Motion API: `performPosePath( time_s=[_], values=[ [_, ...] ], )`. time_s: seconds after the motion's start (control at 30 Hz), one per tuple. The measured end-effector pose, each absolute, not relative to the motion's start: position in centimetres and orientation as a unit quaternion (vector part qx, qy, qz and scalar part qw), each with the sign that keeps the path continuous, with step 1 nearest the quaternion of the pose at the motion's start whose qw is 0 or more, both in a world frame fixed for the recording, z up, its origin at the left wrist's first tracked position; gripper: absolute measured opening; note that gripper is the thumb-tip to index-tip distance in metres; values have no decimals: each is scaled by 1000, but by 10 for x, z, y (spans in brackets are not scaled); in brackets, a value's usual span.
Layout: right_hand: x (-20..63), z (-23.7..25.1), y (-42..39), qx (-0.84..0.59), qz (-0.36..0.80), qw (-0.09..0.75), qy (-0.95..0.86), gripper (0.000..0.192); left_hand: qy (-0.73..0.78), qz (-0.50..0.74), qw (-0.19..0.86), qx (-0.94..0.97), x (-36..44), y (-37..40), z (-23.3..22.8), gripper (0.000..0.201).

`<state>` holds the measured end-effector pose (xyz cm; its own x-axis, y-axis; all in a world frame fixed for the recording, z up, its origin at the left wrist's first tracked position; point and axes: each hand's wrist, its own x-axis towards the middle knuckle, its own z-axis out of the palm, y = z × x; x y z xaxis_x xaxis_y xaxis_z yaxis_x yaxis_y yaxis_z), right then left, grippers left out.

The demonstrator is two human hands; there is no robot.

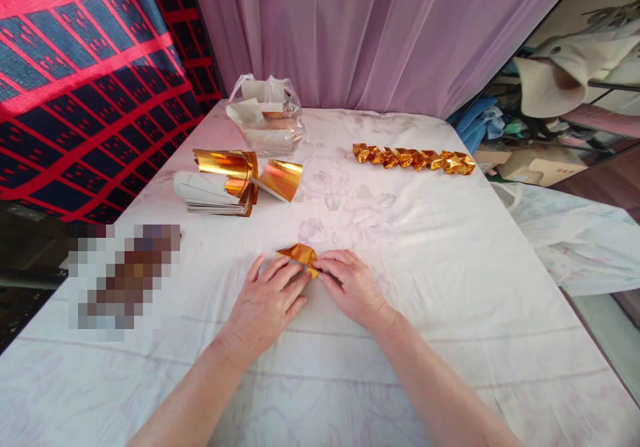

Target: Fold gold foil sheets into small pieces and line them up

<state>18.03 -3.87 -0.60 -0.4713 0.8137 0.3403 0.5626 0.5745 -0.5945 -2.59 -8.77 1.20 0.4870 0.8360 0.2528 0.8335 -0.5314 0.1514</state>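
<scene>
- Both hands are down flat on the worktop (450,287), working one small gold foil sheet (299,255) right in the middle, near the front edge.
- The left hand (267,304) lies over the sheet's near-left side with fingers spread, pinning it rather than closing around it. The right hand (353,287) has its fingertips pinched onto the right edge of the same sheet.
- I'd guess that foil paper is feather-light, thin and a bit slick on the shiny face. It looks like it takes a crease easily and would crumple or tear if squeezed hard, so edges and corners with fingertips seem the sensible place to hold it.
- A stack of gold sheets (220,184) sits further back on the left, the top ones curling up, which says springy, floppy stuff.
- A row of folded gold pieces (414,158) is lined up far right, well apart from the hands.
- A clear plastic bag (265,117) sits at the back with pale stuff inside.
- No brand, label or writing I can read anywhere; a patch on the left is blurred out.
</scene>
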Motion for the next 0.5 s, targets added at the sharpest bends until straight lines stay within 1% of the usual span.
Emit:
performPosePath(
  time_s=[0.17,0.5],
  values=[
    [180,-5,-40,-411,195,306,-836,25,492,152,15,857,-25,-88,12,31],
    [181,-5,-40,-398,193,326,-835,33,496,172,20,851,-22,-89,11,30]
  ],
)
